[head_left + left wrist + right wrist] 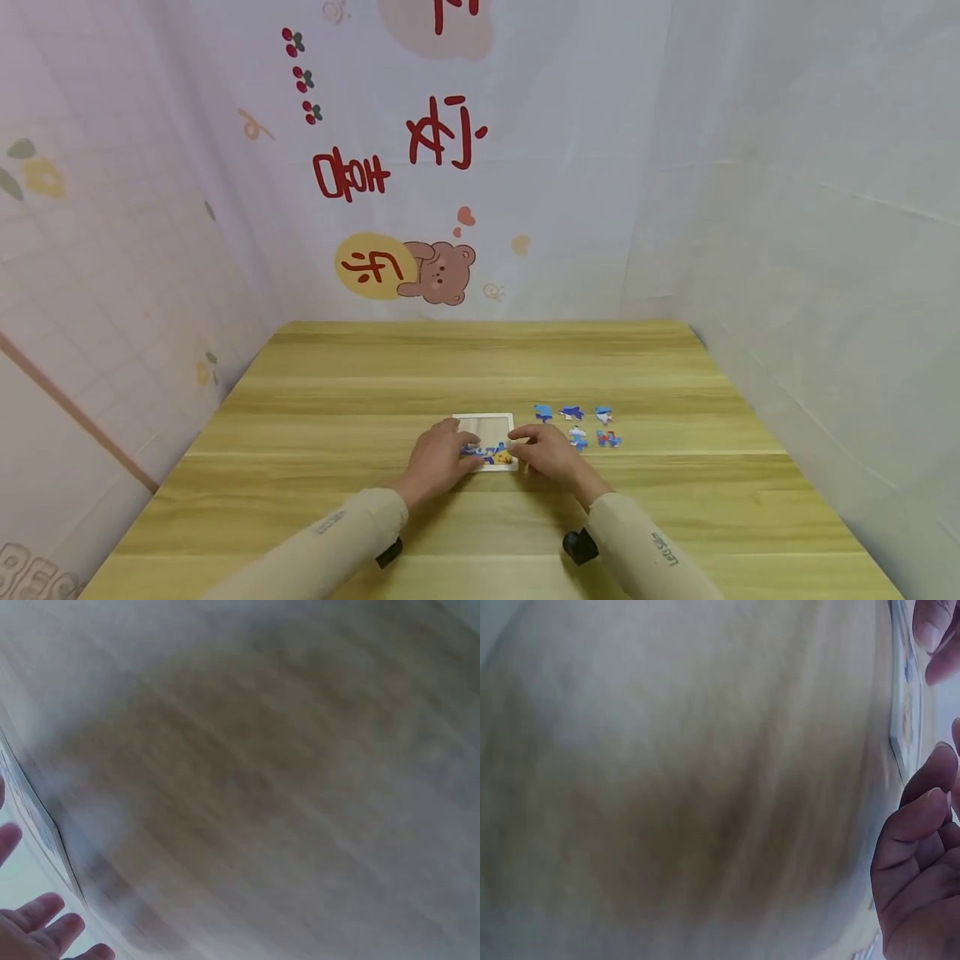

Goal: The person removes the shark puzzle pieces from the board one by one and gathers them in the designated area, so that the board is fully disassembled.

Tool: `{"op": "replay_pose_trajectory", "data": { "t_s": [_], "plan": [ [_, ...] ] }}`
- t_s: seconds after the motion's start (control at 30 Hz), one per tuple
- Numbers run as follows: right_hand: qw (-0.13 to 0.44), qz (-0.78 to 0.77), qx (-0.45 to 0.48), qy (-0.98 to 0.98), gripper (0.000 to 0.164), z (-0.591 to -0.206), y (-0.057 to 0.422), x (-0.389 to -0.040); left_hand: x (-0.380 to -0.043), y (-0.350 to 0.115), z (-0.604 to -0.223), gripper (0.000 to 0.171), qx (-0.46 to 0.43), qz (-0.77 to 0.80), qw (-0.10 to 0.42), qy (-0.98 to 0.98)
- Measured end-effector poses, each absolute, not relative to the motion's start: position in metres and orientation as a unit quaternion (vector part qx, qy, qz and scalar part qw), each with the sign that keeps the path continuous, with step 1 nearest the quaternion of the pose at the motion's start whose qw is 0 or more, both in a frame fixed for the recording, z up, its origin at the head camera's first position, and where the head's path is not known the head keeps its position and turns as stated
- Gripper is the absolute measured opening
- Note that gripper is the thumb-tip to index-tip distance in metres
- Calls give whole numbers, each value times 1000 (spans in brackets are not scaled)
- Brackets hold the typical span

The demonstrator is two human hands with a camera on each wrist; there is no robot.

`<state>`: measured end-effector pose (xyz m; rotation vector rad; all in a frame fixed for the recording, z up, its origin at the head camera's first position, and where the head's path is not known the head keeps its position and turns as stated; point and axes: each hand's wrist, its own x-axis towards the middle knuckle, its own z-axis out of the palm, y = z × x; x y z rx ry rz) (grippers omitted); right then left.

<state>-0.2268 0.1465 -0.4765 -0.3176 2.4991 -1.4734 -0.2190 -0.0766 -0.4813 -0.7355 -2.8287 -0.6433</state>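
A square puzzle tray [480, 415] with a pale rim lies on the table. Joined blue, white and yellow jigsaw pieces [501, 457] fill its near part, and bare wood shows in the far part. Over the tray's left side rests my left hand [438, 457], its thumb and fingers spread near the pieces; the left wrist view shows the fingers [46, 909] apart. My right hand [550, 452] stands at the right rim, fingertips by the tray. In the right wrist view its fingers [919, 817] are loosely bent, with no piece visible in them.
Right of the tray lie several loose jigsaw pieces [572, 412] in two rows, blue, white and some red. Beneath everything is a wood-grain table [337, 358]. Printed white cloth [570, 208] walls enclose its back and sides.
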Motion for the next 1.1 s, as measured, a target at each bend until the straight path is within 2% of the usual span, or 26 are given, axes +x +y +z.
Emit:
{"op": "replay_pose_trajectory", "data": {
  "t_s": [0.23, 0.67, 1.1],
  "plan": [
    [132, -508, -90, 847, 35, -483, 140, -226, -222, -71, -485, 23, -274, -197, 82, -938],
    [115, -425, -111, 891, 41, -485, 137, -235, -228, -70, -491, 20, -263, -198, 68, -942],
    [104, -435, -83, 891, 33, -487, 137, -237, -227, -69, -492, 21, -267, -188, 57, -944]
  ]
}}
